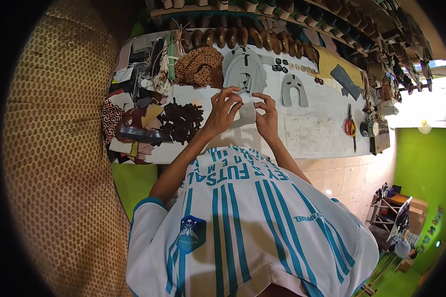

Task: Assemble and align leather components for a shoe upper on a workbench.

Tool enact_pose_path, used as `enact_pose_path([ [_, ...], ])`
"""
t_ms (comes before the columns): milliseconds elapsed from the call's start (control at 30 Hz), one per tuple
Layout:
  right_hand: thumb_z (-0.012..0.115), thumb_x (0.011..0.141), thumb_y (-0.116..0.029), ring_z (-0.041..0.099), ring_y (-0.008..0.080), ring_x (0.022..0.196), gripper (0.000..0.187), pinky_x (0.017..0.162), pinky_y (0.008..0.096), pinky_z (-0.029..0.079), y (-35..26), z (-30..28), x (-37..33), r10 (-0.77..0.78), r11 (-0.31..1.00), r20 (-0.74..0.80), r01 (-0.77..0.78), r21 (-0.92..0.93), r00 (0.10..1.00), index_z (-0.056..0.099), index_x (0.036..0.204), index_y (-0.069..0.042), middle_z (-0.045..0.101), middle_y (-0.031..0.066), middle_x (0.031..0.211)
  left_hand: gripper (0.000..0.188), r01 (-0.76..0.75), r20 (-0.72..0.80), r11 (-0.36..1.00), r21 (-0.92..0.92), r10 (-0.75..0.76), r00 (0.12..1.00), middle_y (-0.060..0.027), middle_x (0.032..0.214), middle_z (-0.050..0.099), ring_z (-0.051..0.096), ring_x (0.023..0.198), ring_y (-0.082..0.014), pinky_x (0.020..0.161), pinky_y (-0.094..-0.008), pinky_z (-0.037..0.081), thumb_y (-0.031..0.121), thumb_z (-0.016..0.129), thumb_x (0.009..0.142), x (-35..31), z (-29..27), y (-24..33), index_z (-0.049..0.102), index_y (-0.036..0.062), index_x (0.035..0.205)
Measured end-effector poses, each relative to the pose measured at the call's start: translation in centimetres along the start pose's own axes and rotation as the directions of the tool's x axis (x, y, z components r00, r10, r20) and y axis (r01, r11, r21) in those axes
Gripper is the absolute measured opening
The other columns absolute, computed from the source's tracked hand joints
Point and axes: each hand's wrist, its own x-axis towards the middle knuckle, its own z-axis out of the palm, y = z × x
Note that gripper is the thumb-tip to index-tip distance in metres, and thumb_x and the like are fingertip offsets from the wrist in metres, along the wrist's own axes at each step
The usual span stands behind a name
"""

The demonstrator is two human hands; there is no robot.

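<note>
Both hands work on a light grey piece of shoe material [247,114] above the near middle of the white table. My left hand [223,110] has its fingers closed on the piece's left edge. On the right edge, my right hand [266,118] pinches it between thumb and fingers. Just beyond the hands lies a stack of grey U-shaped shoe pieces [244,63], a dark strip on top. One more grey U-shaped piece [293,90] lies flat to the right, with small dark fittings on it. Small black fittings [278,65] lie in a group behind it.
Orange-handled scissors [350,126] and a round can [369,129] are at the right. Dark brown cut strips [181,121], leopard-print material [199,66] and mixed scraps [144,117] crowd the left. Brown shoes [243,37] line the far edge, below a loaded rack [307,22].
</note>
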Motion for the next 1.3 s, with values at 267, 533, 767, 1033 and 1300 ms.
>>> enact_pose_path([
  [267,0.077,0.076,-0.003,0.051,0.0304,0.122,0.008,0.105,0.0417,0.040,-1.3,-1.3,0.5,-0.215,0.963,0.104,0.229,-0.141,0.971,0.074,0.083,-0.005,0.066,0.0052,0.124,0.012,0.021,0.095,0.999,-0.043,-0.017,0.995,-0.0094,0.131,0.054,0.055,0.123,-0.0267,0.106,-0.0432,0.035,0.021,0.069,0.095,0.6,-1.8,-0.2,0.067,0.0094,0.098],
  [533,0.078,0.075,-0.005,0.051,0.0303,0.122,0.008,0.105,0.0424,0.038,-1.8,-1.3,0.7,-0.279,0.930,0.143,0.304,-0.208,0.950,0.074,0.082,-0.005,0.065,0.0051,0.124,0.014,0.174,0.027,0.914,-0.366,-0.177,0.984,-0.0093,0.134,0.051,0.056,0.123,-0.0264,0.104,-0.0413,0.041,0.019,0.070,0.095,0.0,-0.4,0.0,0.068,0.0064,0.099],
  [767,0.077,0.077,-0.007,0.051,0.0297,0.122,0.005,0.105,0.0426,0.037,-2.2,-1.0,0.5,-0.203,0.958,0.093,0.218,-0.187,0.975,0.074,0.081,-0.005,0.065,0.0053,0.124,0.015,0.120,-0.054,0.986,-0.119,-0.127,0.990,-0.0102,0.136,0.049,0.057,0.122,-0.0269,0.103,-0.0411,0.043,0.019,0.071,0.094,0.1,-0.4,0.6,0.068,0.0061,0.100],
  [1033,0.077,0.078,-0.013,0.051,0.0303,0.123,0.009,0.105,0.0425,0.039,-2.3,-0.5,2.2,-0.129,0.951,0.069,0.143,-0.276,0.989,0.075,0.077,-0.004,0.067,0.0066,0.123,0.022,0.221,-0.084,0.934,-0.281,-0.253,0.964,-0.0088,0.141,0.049,0.054,0.125,-0.0286,0.108,-0.0472,0.034,0.025,0.074,0.091,-0.2,-0.1,1.3,0.070,0.0103,0.107],
  [1300,0.079,0.082,-0.021,0.050,0.0328,0.126,0.019,0.104,0.0421,0.044,0.7,-1.7,2.2,0.055,0.972,0.157,-0.017,-0.234,0.986,0.076,0.082,-0.002,0.065,0.0079,0.129,0.028,0.169,-0.092,0.981,0.097,-0.161,0.983,-0.0065,0.139,0.056,0.050,0.130,-0.0274,0.111,-0.0496,0.027,0.031,0.074,0.089,-1.5,-0.1,0.0,0.072,0.0072,0.104],
])
